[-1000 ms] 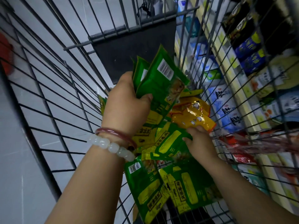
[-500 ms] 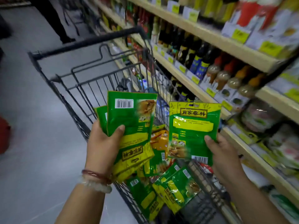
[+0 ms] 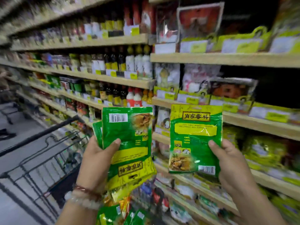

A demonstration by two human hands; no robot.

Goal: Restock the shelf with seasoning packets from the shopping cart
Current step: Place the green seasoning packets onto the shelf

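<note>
**Packets lifted from the cart, shelf not yet reached**

Between the cart and the shelving, in the head view, both hands are raised with seasoning packets. Left hand (image 3: 97,161) grips a fanned stack of green-and-yellow packets (image 3: 128,143), thumb pressed across the front one, which sits upside down with its barcode at the top. Right hand (image 3: 232,163) pinches a single packet (image 3: 194,138) by its right edge, thumb on the face, label upright. The two lots are apart, neither touching the shelf

By my reading, the step in hand is the carry from cart to shelf: the picking is done for this load, the placing has not begun. Next move calls for finding the matching slot among the packet rows on the right-hand shelves (image 3: 227,60) and setting the single packet in upright; the inverted stack would want turning first

More packets lie in the shopping cart (image 3: 40,153) at the lower edge of the frame (image 3: 112,215). Wooden shelves run down the aisle, with bottles (image 3: 138,60) to the left of the bagged goods and price tags along the edges. Much of the frame is blurred
</note>
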